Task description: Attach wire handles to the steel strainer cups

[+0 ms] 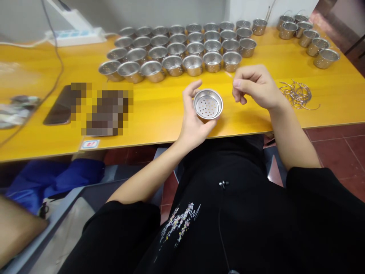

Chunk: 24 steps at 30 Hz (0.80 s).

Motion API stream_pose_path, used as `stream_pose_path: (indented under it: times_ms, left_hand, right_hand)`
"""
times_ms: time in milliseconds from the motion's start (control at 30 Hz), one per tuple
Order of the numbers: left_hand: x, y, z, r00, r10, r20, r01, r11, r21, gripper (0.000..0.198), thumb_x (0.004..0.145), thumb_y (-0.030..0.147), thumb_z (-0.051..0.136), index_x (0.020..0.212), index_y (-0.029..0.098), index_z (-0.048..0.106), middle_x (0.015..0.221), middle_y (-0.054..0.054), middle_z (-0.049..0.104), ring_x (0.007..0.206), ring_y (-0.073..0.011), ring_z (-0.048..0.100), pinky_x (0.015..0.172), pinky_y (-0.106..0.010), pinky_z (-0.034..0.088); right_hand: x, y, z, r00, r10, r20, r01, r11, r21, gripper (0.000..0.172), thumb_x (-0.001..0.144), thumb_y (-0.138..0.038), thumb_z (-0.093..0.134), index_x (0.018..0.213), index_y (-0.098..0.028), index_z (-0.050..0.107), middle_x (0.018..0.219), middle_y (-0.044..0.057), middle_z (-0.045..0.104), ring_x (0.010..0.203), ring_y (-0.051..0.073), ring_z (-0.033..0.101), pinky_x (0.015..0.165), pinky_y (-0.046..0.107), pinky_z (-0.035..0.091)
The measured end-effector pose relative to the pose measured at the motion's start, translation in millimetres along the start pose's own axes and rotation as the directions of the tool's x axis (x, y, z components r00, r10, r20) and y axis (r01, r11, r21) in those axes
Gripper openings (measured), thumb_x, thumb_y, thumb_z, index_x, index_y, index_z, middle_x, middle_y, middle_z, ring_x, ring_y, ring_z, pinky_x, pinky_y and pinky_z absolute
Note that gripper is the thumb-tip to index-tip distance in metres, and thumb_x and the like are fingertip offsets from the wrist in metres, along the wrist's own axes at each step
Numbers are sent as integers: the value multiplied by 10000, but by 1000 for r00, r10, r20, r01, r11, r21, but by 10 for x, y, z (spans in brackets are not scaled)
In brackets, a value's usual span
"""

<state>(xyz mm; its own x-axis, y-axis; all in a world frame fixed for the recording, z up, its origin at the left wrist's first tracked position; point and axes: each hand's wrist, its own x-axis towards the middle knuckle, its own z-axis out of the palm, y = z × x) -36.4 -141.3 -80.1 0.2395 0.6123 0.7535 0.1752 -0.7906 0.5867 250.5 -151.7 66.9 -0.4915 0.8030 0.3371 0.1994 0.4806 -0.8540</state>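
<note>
My left hand is wrapped round a small perforated metal cup, thumb on its near side and fingers on the far left. The cup is tipped so that its open top and the holes in its bottom face me. To its right, my right hand hovers above the table with curled fingers and the thumb pressed to them. Whether something thin is pinched there cannot be made out. Beside the right wrist lies a tangled pile of curved metal wires.
Several rows of similar metal cups stand along the back of the yellow table. More cups stand at the right, some with wire handles. At left are a phone, a blurred-out dark object, a power strip and a hanging cable.
</note>
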Motion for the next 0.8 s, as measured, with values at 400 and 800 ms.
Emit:
stream_pose_path:
  times_ms: [400,800]
  left_hand:
    - [3,-49,37,987,160,-5,-160,987,23,1213,1052,1116,812,1962,488,311,1813,-129,503,1712,-518,585,1518,-820,462]
    - [19,-23,67,984,179,-24,-178,984,15,1211,1040,1091,862,1956,491,346,1767,-124,525,1594,-479,673,1459,-816,546]
  right_hand:
    - [-4,132,-1,900,-157,406,107,984,143,459,1281,-296,861,863,-155,734,744,4,745,592,90,618,621,208,475]
    - [-3,89,41,908,-31,417,10,999,53,456,1250,-285,878,839,-167,719,745,-5,742,609,94,640,625,203,476]
